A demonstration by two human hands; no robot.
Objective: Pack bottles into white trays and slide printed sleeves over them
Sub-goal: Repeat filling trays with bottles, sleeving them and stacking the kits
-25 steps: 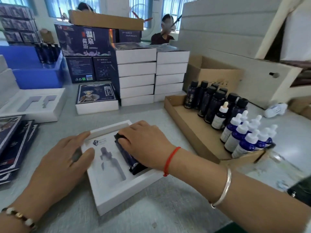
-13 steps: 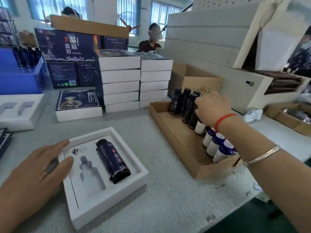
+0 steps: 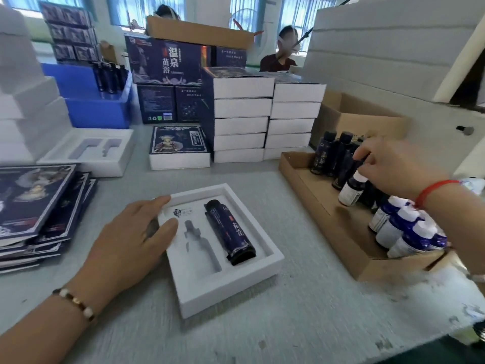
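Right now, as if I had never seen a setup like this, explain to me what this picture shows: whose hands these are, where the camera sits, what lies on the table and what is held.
There is no machine here. A person packs by hand, and the one picture comes from a camera worn on their head, looking forward and down.

The left hand rests flat on the edge of a white tray on the grey table. In the tray lies one dark bottle; the dropper-shaped slot beside it is empty.

The right hand reaches into a cardboard box of standing bottles, fingers on a dark one. Whether it grips it is not clear.

Printed sleeves are stacked at left, finished boxes behind.
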